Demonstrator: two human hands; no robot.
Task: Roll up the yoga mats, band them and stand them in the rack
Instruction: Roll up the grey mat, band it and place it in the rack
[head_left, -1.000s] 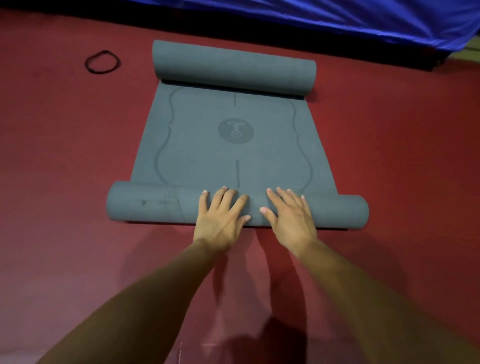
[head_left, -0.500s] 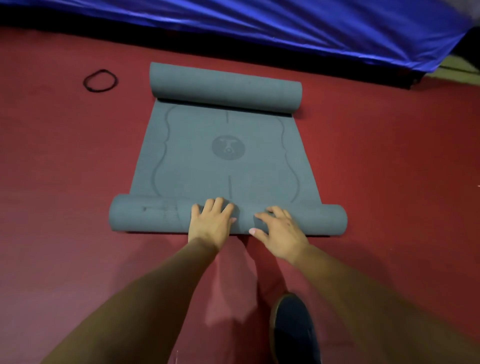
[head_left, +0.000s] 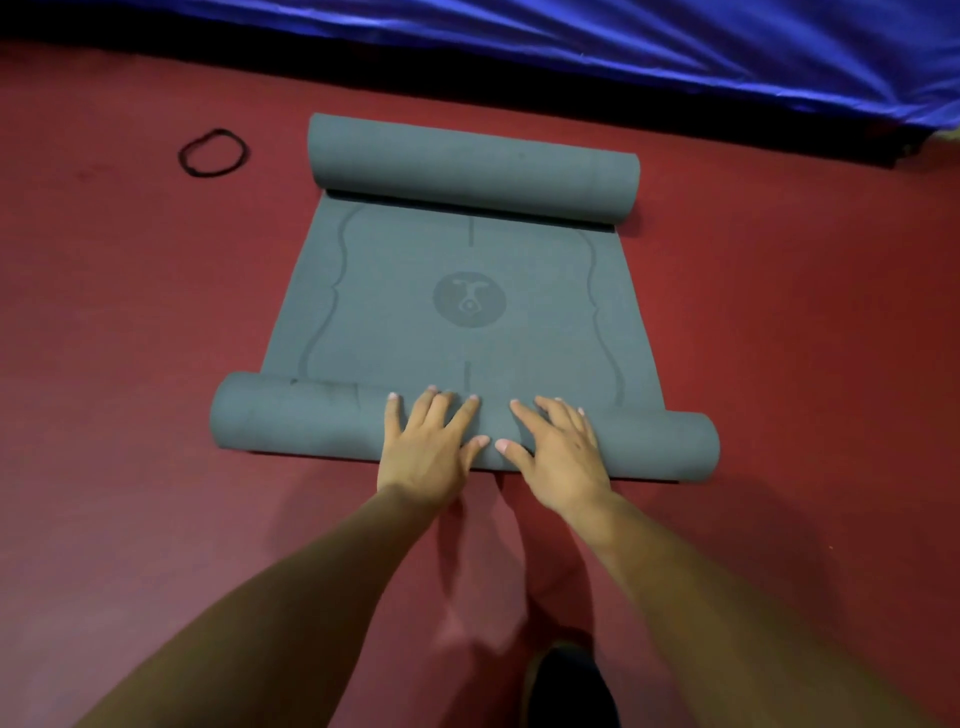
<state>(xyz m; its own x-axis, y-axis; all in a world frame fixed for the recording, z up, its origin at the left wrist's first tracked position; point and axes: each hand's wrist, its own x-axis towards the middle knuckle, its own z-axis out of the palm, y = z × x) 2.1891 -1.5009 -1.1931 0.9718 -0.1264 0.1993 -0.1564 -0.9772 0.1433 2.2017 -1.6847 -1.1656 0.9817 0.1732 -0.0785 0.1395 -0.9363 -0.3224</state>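
A grey-green yoga mat (head_left: 467, 270) lies on the red floor, curled into a roll at both ends with a flat stretch and a round logo between. The near roll (head_left: 291, 415) runs left to right just in front of me. My left hand (head_left: 426, 447) and my right hand (head_left: 561, 452) press flat on top of the near roll's middle, side by side, fingers spread and pointing away from me. The far roll (head_left: 472, 171) sits untouched near the blue cover. A black elastic band (head_left: 212, 154) lies on the floor to the left of the far roll.
A blue sheet (head_left: 675, 47) drapes over something low along the far edge, with a dark gap beneath it. The red floor (head_left: 779, 338) spreads on both sides of the mat. My dark shoe (head_left: 566, 686) shows at the bottom between my arms.
The near roll has moved away from me and the flat stretch has shortened. My fingers curled over the roll half a second ago and now lie straight again. I have stepped closer.
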